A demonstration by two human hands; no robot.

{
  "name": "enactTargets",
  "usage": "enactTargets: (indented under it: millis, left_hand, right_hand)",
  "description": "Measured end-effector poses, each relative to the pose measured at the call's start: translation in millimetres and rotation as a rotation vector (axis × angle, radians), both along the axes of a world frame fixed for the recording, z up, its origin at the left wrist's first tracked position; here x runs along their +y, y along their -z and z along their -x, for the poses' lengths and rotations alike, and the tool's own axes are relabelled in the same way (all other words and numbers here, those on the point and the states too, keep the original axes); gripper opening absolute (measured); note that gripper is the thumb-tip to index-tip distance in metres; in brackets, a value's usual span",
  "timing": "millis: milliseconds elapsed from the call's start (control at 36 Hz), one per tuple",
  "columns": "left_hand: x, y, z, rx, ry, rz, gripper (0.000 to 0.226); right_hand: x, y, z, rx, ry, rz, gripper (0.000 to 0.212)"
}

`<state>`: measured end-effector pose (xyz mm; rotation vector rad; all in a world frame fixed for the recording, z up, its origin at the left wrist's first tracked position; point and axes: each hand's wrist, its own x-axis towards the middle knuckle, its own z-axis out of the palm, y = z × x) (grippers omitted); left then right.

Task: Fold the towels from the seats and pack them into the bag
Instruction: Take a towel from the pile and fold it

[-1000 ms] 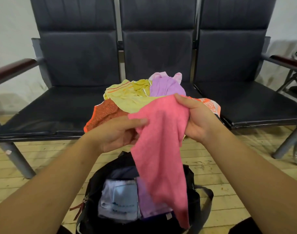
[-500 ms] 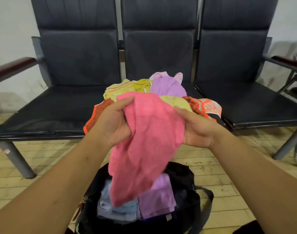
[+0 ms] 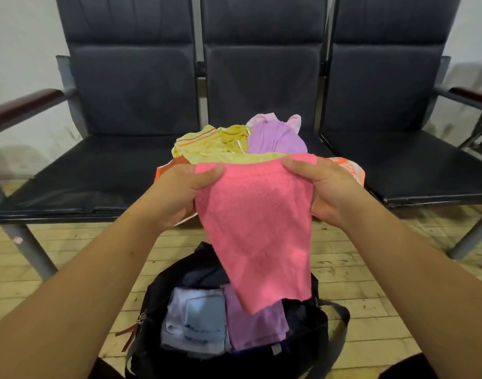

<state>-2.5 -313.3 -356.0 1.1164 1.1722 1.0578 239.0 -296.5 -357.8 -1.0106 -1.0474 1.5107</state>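
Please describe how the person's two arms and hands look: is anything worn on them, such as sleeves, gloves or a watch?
Both arms are bare up to the frame edge: no sleeves, gloves, watch, bracelet or rings are visible. The left hand and the right hand are uncovered, with short, unpainted thumbnails. No markings show on either forearm.

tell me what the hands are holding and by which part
Both hands hold the pink towel by its top edge: left hand at one corner, right hand at the other.
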Motion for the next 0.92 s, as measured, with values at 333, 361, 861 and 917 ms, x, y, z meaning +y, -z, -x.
enactTargets:
  millis: [333, 361, 861, 917]
  left_hand:
    - [-3.7, 2.9, -6.7, -0.06, 0.248, -0.093, 0.03]
    - [-3.5, 3.1, -6.9, -0.091, 0.217, -0.088, 0.029]
    - [-1.9, -0.5, -3.3, 0.102, -0.154, -0.36, 0.022]
    - [-1.1, -0.4, -1.0, 0.157, -0.178, -0.384, 0.022]
  right_hand:
    - [-14.2, -13.5, -11.0, -0.158, 0.075, 0.005, 0.009]
    - [-15.4, -14.5, -10.8, -0.163, 0.071, 0.017, 0.01]
    - [-15.5, -17.9, -15.9, -0.085, -0.039, -0.014, 0.028]
    - [-9.6, -12.2, -17.3, -0.187, 0.025, -0.082, 0.023]
